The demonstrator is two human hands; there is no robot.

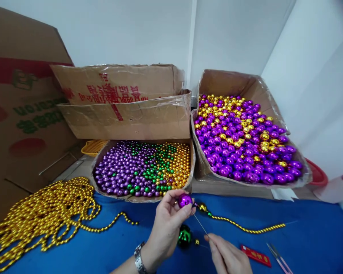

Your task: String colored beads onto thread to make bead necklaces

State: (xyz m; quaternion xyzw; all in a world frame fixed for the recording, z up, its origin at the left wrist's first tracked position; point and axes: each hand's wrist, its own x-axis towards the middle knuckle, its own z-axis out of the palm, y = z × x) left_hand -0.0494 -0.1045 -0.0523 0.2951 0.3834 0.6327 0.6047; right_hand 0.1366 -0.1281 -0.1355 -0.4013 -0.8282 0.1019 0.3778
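Note:
My left hand pinches a shiny purple ball between thumb and fingertips above the blue table. My right hand grips the low end of a thin needle whose tip points up to the purple ball. A gold bead and a small gold bead strand trail right from the ball. A large green ball with a small gold bead beside it lies under my left hand.
A box of small purple, green and gold beads sits ahead; a box of larger purple and gold balls stands at right. Gold bead strands are heaped at left. A red packet and scissors lie at right.

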